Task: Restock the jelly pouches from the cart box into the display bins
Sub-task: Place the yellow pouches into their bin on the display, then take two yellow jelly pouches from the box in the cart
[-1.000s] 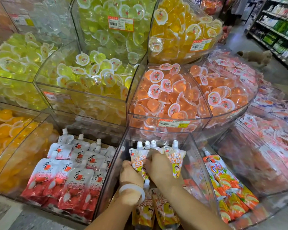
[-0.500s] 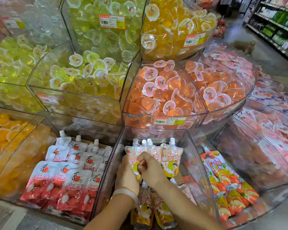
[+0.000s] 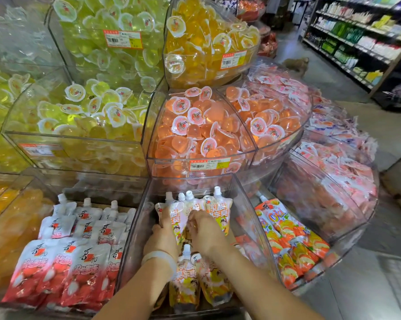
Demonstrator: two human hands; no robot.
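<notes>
Both hands moved slightly deeper into the middle bin (image 3: 245, 204). Left hand (image 3: 163, 236) and right hand (image 3: 204, 229) curl round the upright jelly pouches (image 3: 218, 211) at the back wall; more lie flat below. "Cici" pouches (image 3: 275, 218) right, lychee pouches (image 3: 63, 269) left.

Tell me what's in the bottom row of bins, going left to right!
Orange jelly → red lychee pouches → yellow pouches held by the left hand and right hand → orange Cici pouches → pink packets.
</notes>
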